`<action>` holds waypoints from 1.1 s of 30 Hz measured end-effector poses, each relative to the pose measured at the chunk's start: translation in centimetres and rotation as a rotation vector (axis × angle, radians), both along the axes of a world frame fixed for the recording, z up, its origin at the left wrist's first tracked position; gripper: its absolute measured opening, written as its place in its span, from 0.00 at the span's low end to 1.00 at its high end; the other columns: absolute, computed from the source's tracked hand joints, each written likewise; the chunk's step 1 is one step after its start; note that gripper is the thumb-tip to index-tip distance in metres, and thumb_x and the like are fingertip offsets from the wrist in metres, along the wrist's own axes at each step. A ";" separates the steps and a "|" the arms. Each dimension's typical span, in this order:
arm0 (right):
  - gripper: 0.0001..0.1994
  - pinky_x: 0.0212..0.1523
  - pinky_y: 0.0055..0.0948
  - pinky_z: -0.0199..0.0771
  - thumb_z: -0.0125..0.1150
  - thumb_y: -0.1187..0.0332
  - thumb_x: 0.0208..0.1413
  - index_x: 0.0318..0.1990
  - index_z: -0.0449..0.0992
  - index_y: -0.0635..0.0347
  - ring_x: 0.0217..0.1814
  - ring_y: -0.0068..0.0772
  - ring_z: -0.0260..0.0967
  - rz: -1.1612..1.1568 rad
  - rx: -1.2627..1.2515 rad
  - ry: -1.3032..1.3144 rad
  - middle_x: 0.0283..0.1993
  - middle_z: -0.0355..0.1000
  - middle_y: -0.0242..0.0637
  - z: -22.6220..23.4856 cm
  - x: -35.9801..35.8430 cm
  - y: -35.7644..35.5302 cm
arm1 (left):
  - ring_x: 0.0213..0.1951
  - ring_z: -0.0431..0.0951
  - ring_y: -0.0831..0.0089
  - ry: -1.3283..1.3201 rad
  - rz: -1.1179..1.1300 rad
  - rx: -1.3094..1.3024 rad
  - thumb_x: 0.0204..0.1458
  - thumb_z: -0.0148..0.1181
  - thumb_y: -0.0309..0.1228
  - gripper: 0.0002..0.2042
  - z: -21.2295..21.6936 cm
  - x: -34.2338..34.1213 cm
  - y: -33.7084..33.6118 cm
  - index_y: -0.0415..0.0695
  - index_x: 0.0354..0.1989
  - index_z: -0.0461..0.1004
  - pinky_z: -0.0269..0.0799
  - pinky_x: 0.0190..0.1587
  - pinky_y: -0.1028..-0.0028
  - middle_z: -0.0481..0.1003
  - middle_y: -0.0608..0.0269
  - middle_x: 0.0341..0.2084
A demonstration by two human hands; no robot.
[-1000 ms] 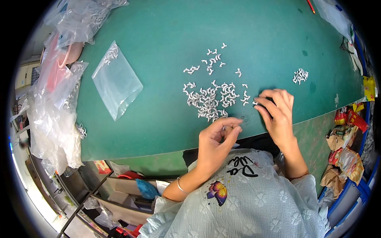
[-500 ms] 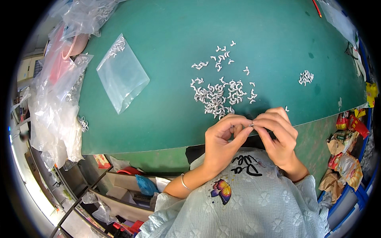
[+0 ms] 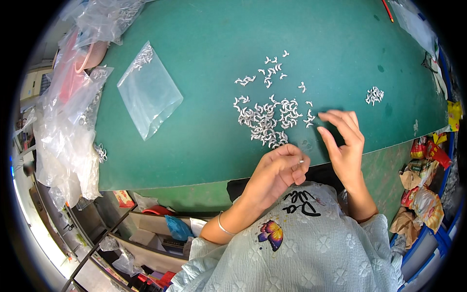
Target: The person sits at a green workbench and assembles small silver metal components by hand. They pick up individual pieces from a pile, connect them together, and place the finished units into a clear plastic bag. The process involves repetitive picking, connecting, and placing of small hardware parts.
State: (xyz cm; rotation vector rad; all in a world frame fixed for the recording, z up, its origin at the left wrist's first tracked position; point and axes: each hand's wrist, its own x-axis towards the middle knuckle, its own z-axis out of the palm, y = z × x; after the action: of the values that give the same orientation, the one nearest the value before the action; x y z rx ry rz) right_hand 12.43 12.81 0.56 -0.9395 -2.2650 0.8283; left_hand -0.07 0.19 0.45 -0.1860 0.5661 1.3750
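My left hand (image 3: 275,173) is at the table's near edge, its thumb and fingertips pinched on a small silver metal piece (image 3: 301,161); the fingers hide most of the piece. To its right, my right hand (image 3: 347,138) hovers over the table with thumb and fingers apart and nothing between them. Its fingertips are close to a few loose curved silver pieces (image 3: 309,118). Just beyond my left hand lies a large heap of the same curved, branched metal pieces (image 3: 262,119). A looser scatter of them (image 3: 272,70) lies farther back.
On the green table (image 3: 209,58), a separate small pile of silver pieces (image 3: 374,96) lies to the right. A clear plastic bag (image 3: 152,97) with some pieces inside lies left. More plastic bags (image 3: 68,131) and a pink basket (image 3: 92,57) crowd the left edge. A red pencil (image 3: 388,10) lies far right.
My hands have come apart. The left has drawn slightly down and keeps the small piece, while the right has let go and moved forward toward the loose pieces, its fingers spreading.
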 end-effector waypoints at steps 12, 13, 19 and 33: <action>0.10 0.35 0.31 0.58 0.64 0.77 0.38 0.33 0.74 0.61 0.36 0.35 0.63 0.114 0.228 -0.039 0.34 0.68 0.34 -2.0 -0.3 0.1 | 0.26 0.64 0.79 0.457 0.040 -0.010 0.54 0.44 0.22 0.08 0.2 0.5 0.0 0.36 0.39 0.69 0.64 0.33 0.78 0.70 0.60 0.30; 0.10 0.35 0.31 0.58 0.64 0.77 0.38 0.33 0.74 0.61 0.36 0.36 0.64 0.113 0.221 -0.024 0.34 0.68 0.34 -2.0 -0.3 0.0 | 0.26 0.63 0.80 0.490 0.029 -0.009 0.56 0.44 0.22 0.08 0.2 0.4 0.0 0.36 0.40 0.70 0.64 0.32 0.79 0.71 0.61 0.30; 0.12 0.36 0.32 0.58 0.64 0.76 0.37 0.33 0.74 0.61 0.37 0.36 0.64 0.119 0.263 -0.121 0.36 0.69 0.33 -0.6 -1.3 -0.3 | 0.25 0.62 0.81 0.434 0.054 -0.025 0.57 0.44 0.23 0.09 0.0 0.5 0.0 0.35 0.41 0.70 0.58 0.27 0.80 0.71 0.62 0.29; 0.15 0.37 0.34 0.59 0.63 0.74 0.40 0.40 0.72 0.63 0.39 0.39 0.63 0.190 0.196 -0.119 0.38 0.68 0.36 -0.7 -3.6 -0.7 | 0.27 0.68 0.60 1.946 -0.102 0.027 0.44 0.58 0.20 0.09 -0.4 -0.3 -1.0 0.36 0.36 0.72 0.65 0.30 0.67 0.65 0.55 0.24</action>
State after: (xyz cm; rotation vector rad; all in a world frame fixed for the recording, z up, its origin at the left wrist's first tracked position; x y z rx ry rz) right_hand 8.87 12.14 -0.10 -0.7093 -2.5155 0.6269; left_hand -0.40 -0.85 0.06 1.3462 2.0554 1.0802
